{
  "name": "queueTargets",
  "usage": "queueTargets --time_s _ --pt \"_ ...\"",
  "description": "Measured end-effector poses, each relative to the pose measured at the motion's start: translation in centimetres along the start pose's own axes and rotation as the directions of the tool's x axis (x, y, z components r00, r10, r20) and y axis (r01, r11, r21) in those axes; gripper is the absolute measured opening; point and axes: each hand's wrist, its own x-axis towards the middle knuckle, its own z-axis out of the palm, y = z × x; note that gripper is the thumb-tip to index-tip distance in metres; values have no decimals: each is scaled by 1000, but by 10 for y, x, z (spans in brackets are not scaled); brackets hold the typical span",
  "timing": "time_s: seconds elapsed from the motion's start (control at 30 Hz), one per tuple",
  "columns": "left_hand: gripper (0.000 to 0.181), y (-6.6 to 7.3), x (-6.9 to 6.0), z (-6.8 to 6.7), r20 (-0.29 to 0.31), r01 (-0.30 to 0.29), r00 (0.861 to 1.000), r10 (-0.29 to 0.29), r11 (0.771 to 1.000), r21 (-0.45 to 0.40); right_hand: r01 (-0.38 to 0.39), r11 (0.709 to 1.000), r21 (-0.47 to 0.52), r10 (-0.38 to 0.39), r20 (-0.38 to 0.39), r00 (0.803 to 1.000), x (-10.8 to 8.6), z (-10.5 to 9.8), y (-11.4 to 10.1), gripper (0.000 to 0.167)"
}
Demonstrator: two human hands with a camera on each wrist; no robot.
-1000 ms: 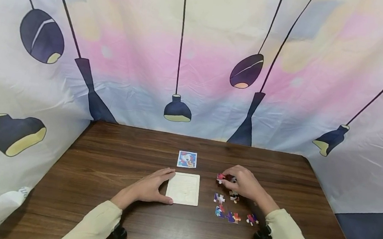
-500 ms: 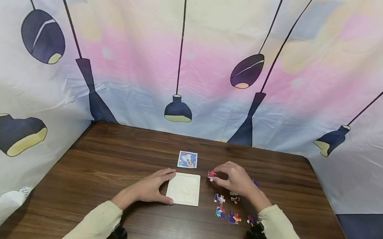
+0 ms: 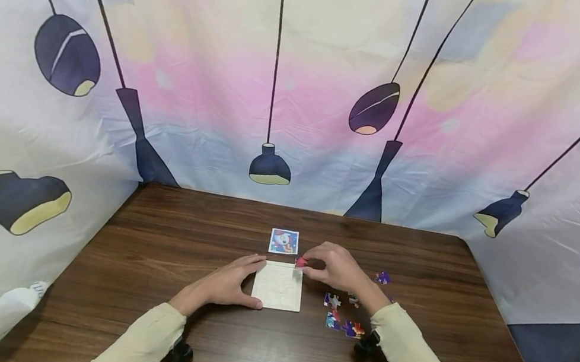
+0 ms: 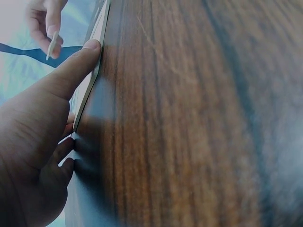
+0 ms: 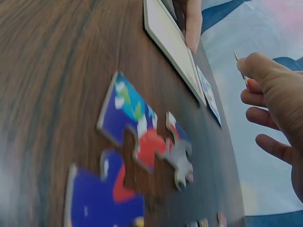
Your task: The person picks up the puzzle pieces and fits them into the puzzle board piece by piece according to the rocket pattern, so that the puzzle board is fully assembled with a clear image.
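A pale square wooden tray (image 3: pixel 278 287) lies on the table, bare inside. My left hand (image 3: pixel 227 282) rests against its left side, thumb at the near corner and fingers at the far one; in the left wrist view the thumb of that hand (image 4: pixel 38 118) lies on the tray's edge (image 4: pixel 87 94). At the tray's far right corner, my right hand (image 3: pixel 336 268) pinches a red puzzle piece (image 3: pixel 301 262) between thumb and fingers. The right wrist view shows this piece (image 5: pixel 240 67) edge-on, held by the right hand (image 5: pixel 279 94) above the tray (image 5: pixel 173 45).
Several loose puzzle pieces lie right of the tray, among them a blue one (image 3: pixel 332 321), a white and purple one (image 3: pixel 332 300) and a purple one (image 3: pixel 383 277). A small picture card (image 3: pixel 284 241) lies just beyond the tray on the brown table (image 3: pixel 184 217).
My right hand has moved left with the red piece, from above the loose pieces to the tray's far right corner. The purple piece behind it now shows. My left hand has stayed in place.
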Motion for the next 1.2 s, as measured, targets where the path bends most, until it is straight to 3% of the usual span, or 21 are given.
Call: queueTargets --time_s 0.7,1.2 --pt "104 1 -1 -1 5 8 1000 -8 1000 -29 36 999 7 -37 73 997 33 42 -18 20" --pt "105 0 0 0 5 1 1000 -1 999 -39 53 995 -88 -50 36 998 41 51 -27 20"
